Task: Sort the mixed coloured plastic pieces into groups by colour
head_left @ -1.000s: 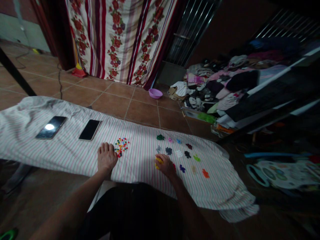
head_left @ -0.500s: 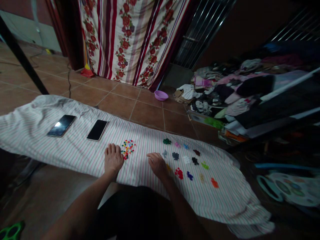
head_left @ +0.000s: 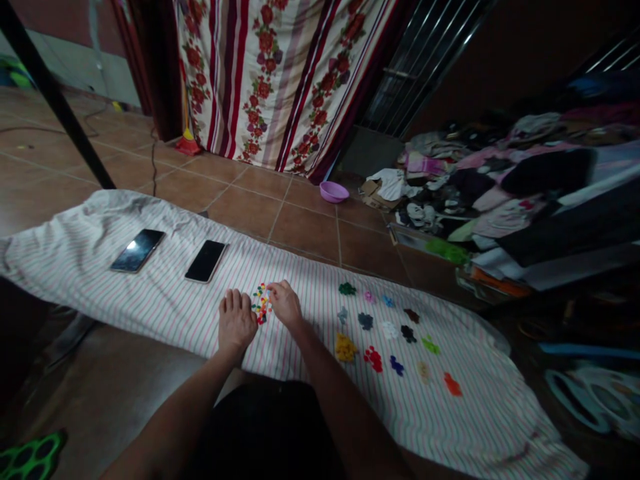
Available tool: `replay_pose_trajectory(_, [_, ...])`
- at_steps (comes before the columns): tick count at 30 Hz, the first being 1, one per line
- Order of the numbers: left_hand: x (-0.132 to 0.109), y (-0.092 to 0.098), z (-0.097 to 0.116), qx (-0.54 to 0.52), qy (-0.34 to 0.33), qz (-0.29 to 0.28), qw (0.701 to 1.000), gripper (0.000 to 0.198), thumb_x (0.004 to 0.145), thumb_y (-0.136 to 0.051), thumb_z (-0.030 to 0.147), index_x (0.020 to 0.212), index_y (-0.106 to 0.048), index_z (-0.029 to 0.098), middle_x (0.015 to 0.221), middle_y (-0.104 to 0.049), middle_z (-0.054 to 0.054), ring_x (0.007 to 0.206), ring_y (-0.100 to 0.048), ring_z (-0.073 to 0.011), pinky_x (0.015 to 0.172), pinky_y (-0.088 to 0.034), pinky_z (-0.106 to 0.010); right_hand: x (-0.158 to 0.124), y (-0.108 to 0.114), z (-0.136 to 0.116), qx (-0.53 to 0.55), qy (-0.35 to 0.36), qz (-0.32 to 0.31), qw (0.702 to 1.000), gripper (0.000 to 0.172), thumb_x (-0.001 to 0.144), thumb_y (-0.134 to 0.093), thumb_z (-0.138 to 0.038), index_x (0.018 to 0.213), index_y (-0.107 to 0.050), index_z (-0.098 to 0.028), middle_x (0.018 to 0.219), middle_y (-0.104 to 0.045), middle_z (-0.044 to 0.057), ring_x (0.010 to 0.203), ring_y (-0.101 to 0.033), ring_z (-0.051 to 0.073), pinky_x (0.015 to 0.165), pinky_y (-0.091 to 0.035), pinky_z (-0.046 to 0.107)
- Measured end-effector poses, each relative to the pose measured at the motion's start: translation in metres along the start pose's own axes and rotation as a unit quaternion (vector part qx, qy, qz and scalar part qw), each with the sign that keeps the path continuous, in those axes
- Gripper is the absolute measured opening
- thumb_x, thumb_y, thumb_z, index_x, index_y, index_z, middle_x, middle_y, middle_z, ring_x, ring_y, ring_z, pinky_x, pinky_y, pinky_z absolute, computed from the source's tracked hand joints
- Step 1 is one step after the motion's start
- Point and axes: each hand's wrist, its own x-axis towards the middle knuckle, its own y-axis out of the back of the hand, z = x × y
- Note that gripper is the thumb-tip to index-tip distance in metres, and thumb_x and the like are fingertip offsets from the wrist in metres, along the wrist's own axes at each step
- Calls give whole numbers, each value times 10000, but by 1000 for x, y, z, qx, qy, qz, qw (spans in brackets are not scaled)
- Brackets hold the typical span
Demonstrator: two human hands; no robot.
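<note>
On the striped cloth (head_left: 300, 280) lies a loose pile of small mixed-colour pieces (head_left: 261, 308). Flat on the cloth, my left hand (head_left: 237, 320) rests at the pile's left edge with its fingers stretched out. From the right, my right hand (head_left: 285, 303) reaches into the pile, thumb and fingertips pinched together; whatever is between them is too small to make out. Further right, similar pieces lie sorted by colour in several little heaps, among them a yellow heap (head_left: 345, 347), a red heap (head_left: 373, 359), a dark green heap (head_left: 347, 289) and an orange heap (head_left: 453, 384).
Two phones, one (head_left: 138, 251) at the far left and another (head_left: 205, 261) nearer the pile, lie on the cloth. Beyond it, a purple basin (head_left: 334, 192) stands on the tiled floor before a floral curtain (head_left: 295, 87). Clothes (head_left: 480, 180) are heaped at the right.
My right hand has moved left, from beside the yellow heap to the mixed pile, uncovering that heap. My left hand stays beside the pile. The whole view has shifted slightly.
</note>
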Motion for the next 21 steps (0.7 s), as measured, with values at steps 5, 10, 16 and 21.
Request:
replay_pose_trajectory(5, [0, -3, 0, 1, -1, 0, 1000, 395, 869, -418, 228, 1205, -573, 87, 1337, -540, -222, 1339, -421, -371, 1067, -325, -505, 19, -4, -15, -37, -33, -45, 998, 193, 939, -525, -237, 1038, -689, -261, 1025, -622, 49, 891, -591, 159, 746, -426, 249])
replay_pose_trajectory(10, [0, -3, 0, -2, 1, 0, 1000, 410, 869, -420, 230, 1227, -565, 91, 1359, -525, -224, 1346, -414, -372, 1071, -324, -514, 26, -9, -18, -59, -37, -51, 996, 219, 956, -481, -198, 990, -688, -264, 984, -621, 49, 877, -575, 162, 708, -398, 256])
replay_pose_trajectory(16, [0, -2, 0, 5, 0, 3, 1000, 393, 866, -425, 233, 1201, -587, 108, 1324, -555, -211, 1329, -435, -368, 1066, -328, -518, 26, -10, -16, -63, -13, -53, 997, 230, 936, -497, -149, 1000, -680, -274, 1000, -612, 45, 918, -562, 167, 728, -399, 262])
replay_pose_trajectory(21, [0, -2, 0, -5, 0, 9, 1000, 371, 865, -408, 227, 1168, -585, 107, 1307, -554, -206, 1329, -427, -362, 1068, -329, -499, 22, -5, -19, -37, -5, -47, 998, 192, 948, -500, -190, 982, -678, -256, 1011, -625, 41, 958, -563, 167, 787, -420, 261])
